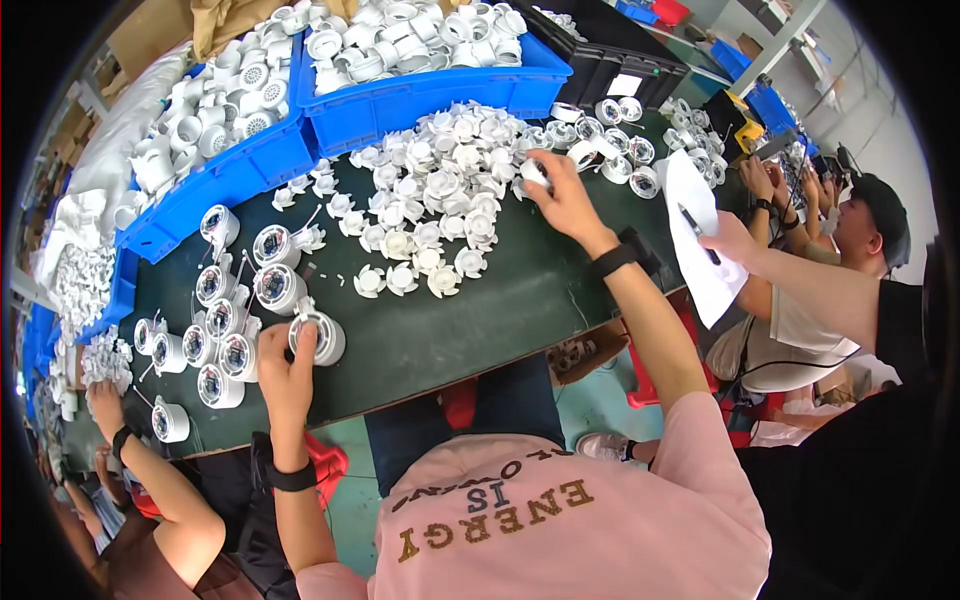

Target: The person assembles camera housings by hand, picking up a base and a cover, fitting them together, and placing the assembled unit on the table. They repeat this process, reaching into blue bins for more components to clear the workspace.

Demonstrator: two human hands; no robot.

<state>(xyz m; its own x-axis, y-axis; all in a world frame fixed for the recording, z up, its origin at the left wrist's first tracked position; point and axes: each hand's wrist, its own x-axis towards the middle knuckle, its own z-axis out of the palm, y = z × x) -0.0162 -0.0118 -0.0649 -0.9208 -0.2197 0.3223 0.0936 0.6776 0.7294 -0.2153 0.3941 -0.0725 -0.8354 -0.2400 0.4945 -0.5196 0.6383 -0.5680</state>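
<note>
My left hand (pixel 286 372) is closed around a white round housing (pixel 328 342) at the near edge of the dark green table, thumb over its top. My right hand (pixel 566 200) pinches a small white round part with a dark middle (pixel 535 170), by the right side of a heap of small white bladed fan wheels (pixel 440 170). Several white round housings with dark insides and thin wires (pixel 275 287) stand left of my left hand. More round parts with wires (pixel 612 150) lie beyond my right hand.
Blue bins (pixel 430 102) with white plastic fittings line the far side, beside a black crate (pixel 625 70). At right, a person's hand holds white paper (pixel 690 240) and a pen (pixel 698 232). Another person's hand (pixel 105 405) reaches in at left near small white parts.
</note>
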